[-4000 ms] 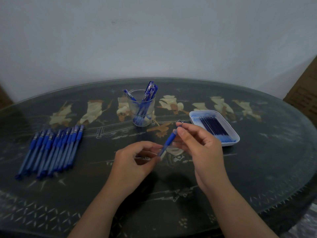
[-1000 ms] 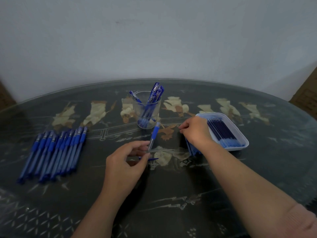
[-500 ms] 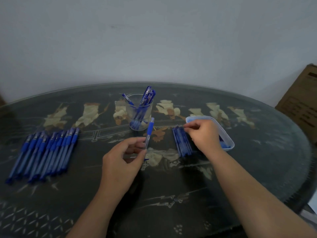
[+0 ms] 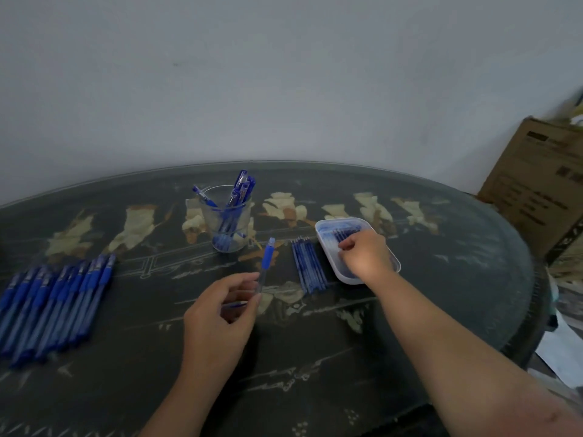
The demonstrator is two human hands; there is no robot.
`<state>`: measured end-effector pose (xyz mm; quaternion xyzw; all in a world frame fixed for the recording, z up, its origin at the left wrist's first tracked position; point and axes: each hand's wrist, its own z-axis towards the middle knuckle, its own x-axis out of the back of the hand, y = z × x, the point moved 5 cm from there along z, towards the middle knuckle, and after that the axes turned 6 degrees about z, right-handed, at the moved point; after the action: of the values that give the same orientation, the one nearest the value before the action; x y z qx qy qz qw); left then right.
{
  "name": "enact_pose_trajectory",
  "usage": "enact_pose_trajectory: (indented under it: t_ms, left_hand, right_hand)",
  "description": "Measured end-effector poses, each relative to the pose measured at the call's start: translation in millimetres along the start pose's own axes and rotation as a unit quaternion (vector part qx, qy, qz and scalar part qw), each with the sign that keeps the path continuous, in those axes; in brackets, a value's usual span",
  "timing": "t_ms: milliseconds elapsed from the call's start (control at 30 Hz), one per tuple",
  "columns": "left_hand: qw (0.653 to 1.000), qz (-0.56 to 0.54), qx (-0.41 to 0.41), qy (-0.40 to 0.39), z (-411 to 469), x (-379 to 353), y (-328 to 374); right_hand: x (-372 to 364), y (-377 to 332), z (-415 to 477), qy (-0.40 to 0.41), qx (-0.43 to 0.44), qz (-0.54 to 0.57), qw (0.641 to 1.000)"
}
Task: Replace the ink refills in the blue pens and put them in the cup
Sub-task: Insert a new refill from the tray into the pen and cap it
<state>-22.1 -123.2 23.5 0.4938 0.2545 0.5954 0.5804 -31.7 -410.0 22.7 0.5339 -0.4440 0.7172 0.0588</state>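
Dark inlaid table (image 4: pixel 441 279) under a pale wall; the left hand (image 4: pixel 220 313) pinches a pen barrel (image 4: pixel 267 257), tilted up just short of the cup (image 4: pixel 230 225); the right hand (image 4: pixel 362 255) reaches into the tray (image 4: pixel 325 227), fingers bent onto the refills (image 4: pixel 345 232); whether one is pinched I cannot tell. Best to lift a single refill by its end, clear of its neighbours; hold the barrel steady and line both up before sliding; avoid the loose refills (image 4: pixel 309 269) beside the tray.

On the worktop (image 4: pixel 441 310) we find the cup (image 4: pixel 227 228) behind centre, a row of pens (image 4: pixel 53 304) far left, and loose refills (image 4: pixel 309 268) just left of the tray (image 4: pixel 328 228), right of the cup.
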Motion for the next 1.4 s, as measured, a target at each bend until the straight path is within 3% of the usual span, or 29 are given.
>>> enact_pose_trajectory:
  t_ms: [333,467,567,733,900,1167,1300,1400]
  left_hand:
    - [1.000,0.004,-0.015,-0.002,0,-1,-1]
    - [1.000,0.002,-0.016,-0.003,-1,0,-1]
    - [1.000,0.002,-0.015,-0.002,0,0,-3]
    - [1.000,-0.003,-0.013,0.003,0,0,-2]
    - [1.000,-0.006,-0.016,0.019,0,3,0]
    - [1.000,-0.011,0.006,0.029,-3,18,-3]
    - [0.999,-0.013,0.025,0.016,-1,23,-7]
    - [0.999,-0.016,0.029,0.020,-3,28,-9]
  right_hand:
    - [-10,1,8,0.005,-0.012,-0.078,0.997]
    - [-9,0,5,0.019,-0.018,-0.061,0.998]
    - [-3,-5,-2,0.010,-0.009,-0.018,1.000]
    - [11,-17,-20,0.005,0.016,0.172,0.985]
    - [12,-46,-59,-0.055,0.043,0.403,0.913]
    - [-12,-95,-118,-0.173,0.002,0.569,0.804]
    - [-19,-97,-125,-0.170,-0.012,0.617,0.768]
    - [-24,-96,-128,-0.177,-0.038,0.684,0.707]
